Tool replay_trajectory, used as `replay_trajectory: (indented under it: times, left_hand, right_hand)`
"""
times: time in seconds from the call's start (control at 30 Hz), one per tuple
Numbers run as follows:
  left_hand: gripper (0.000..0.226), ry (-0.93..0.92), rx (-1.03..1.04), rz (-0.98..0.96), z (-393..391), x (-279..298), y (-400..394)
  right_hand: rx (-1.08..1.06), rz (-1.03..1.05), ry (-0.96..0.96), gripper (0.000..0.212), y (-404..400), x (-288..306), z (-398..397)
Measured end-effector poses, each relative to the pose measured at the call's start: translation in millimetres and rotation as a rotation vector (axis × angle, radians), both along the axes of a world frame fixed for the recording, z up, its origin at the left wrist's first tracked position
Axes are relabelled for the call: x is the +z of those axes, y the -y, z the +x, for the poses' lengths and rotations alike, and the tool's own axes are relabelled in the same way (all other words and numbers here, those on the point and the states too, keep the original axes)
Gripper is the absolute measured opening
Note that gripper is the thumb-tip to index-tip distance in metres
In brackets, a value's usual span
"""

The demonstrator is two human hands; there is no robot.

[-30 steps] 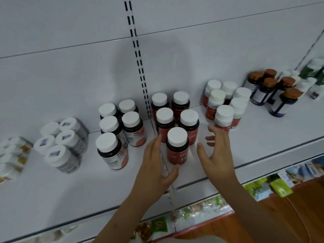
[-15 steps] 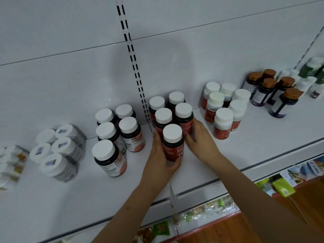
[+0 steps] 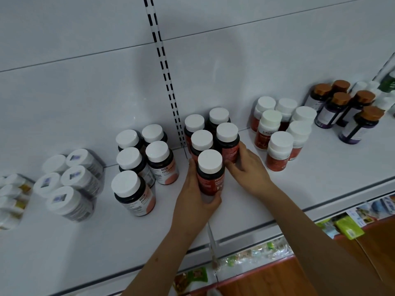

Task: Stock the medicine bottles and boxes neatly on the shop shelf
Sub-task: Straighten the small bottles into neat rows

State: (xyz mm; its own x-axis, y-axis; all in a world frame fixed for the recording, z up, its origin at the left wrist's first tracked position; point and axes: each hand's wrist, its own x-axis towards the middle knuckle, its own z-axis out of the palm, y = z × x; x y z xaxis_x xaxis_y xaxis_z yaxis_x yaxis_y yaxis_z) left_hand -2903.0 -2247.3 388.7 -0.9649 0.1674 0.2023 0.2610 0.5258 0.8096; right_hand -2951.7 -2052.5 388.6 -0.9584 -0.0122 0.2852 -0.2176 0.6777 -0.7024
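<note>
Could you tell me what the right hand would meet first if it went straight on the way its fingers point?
Probably the front red-labelled bottle: the right hand points left, fingertips beside it.
</note>
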Motion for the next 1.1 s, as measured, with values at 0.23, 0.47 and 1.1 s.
replay_trajectory:
  times: [0.23,0.47,1.1]
  left_hand:
    - [0.109,0.003,0.030,0.008,-2,0,-2]
    - [0.108,-0.032,0.019,-0.066,-4,1,-5]
    - [0.088,-0.043,0.167,-0.178,3,-4,-15]
  right_hand:
    - [-0.008,0.048,-0.027,0.051,3,0,1]
    - [-0.051,-0.011,-0.026,0.066,8,4,5]
    - [-0.207,-0.018,0.042,0.058,26,19,58]
